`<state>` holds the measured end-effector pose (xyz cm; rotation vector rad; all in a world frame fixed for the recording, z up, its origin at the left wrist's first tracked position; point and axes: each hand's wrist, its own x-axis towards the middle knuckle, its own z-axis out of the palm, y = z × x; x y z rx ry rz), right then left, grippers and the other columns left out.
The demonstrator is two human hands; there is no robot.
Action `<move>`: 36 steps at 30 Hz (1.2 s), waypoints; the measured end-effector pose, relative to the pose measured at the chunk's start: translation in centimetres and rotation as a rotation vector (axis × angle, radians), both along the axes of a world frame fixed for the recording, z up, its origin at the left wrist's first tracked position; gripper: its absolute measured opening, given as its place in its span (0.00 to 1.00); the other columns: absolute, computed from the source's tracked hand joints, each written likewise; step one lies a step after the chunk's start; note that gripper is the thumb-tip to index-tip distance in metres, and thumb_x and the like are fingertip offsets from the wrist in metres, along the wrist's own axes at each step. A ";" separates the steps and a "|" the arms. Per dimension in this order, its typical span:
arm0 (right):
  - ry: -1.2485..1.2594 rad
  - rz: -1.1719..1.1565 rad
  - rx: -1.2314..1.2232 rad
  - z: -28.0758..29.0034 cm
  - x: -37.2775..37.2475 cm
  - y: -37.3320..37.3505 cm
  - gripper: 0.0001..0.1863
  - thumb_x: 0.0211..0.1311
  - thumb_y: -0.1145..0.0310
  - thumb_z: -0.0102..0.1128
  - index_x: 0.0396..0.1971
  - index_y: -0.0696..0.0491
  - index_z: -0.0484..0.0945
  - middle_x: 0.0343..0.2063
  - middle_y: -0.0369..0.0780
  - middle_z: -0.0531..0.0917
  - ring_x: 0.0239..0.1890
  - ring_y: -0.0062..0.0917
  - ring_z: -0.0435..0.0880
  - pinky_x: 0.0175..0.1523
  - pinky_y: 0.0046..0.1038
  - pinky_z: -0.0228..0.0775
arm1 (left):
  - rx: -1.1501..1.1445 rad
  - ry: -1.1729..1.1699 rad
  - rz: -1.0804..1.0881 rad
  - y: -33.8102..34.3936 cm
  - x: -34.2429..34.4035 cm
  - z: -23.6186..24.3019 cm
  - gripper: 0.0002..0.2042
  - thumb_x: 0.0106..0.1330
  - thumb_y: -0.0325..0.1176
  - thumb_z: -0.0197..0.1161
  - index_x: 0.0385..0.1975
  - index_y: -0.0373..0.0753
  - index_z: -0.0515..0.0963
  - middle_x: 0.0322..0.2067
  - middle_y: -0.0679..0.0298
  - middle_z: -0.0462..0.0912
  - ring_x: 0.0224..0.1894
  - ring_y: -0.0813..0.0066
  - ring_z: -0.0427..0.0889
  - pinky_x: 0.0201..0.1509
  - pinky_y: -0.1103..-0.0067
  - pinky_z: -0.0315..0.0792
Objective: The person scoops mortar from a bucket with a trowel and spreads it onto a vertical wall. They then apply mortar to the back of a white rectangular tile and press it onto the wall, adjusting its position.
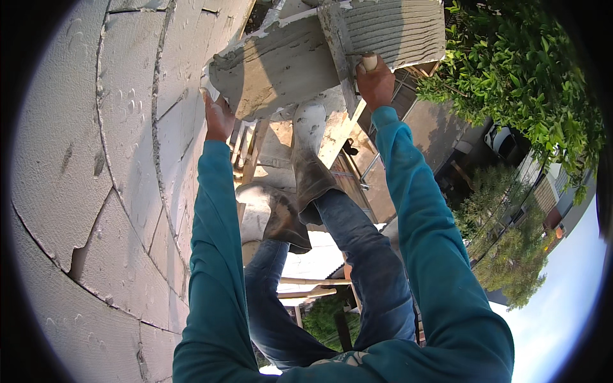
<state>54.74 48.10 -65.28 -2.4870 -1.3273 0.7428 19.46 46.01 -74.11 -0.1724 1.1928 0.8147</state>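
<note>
A long pale block (204, 80) lies ahead of me, its face coated in wet grey mortar (290, 60). The mortar is smooth on the left and combed into ridges on the right. My left hand (219, 120) supports the block at its near left corner, fingers partly hidden. My right hand (375, 82) is wrapped round the pale handle of a mortar-smeared trowel (336, 45). Its blade stands across the block, where the smooth mortar meets the ridges; its working edge is hard to see.
A wall of large pale blocks (131, 83) rises close on my left. My boots (310, 131) stand on or above wooden scaffold planks (341, 137), with a drop to the ground beyond. A leafy tree (523, 70) hangs at the right, and a car (500, 140) is below.
</note>
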 end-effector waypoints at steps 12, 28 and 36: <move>0.083 0.043 -0.033 0.6 -15.0 -2.9 0.16 0.50 0.61 0.66 0.39 0.48 0.78 0.30 0.47 0.84 0.36 0.46 0.83 0.42 0.44 0.74 | 0.094 -0.005 -0.258 -0.2 -1.0 1.7 0.50 0.61 0.73 0.21 0.69 0.30 0.44 0.70 0.52 0.48 0.72 0.58 0.48 0.73 0.65 0.37; 0.023 0.094 -0.140 0.2 -24.6 -6.7 0.21 0.52 0.60 0.66 0.45 0.51 0.73 0.28 0.49 0.84 0.35 0.46 0.83 0.40 0.44 0.75 | -0.117 0.013 -0.204 -28.1 -12.4 12.3 0.51 0.57 0.78 0.19 0.71 0.41 0.44 0.71 0.53 0.44 0.73 0.54 0.43 0.72 0.55 0.33; 0.116 0.120 -0.026 -1.0 -24.5 -7.5 0.19 0.52 0.60 0.65 0.42 0.53 0.74 0.30 0.50 0.84 0.36 0.48 0.83 0.41 0.44 0.74 | -0.401 0.091 -0.111 -39.0 -12.9 22.8 0.49 0.58 0.76 0.21 0.71 0.43 0.46 0.71 0.56 0.46 0.73 0.55 0.43 0.72 0.55 0.35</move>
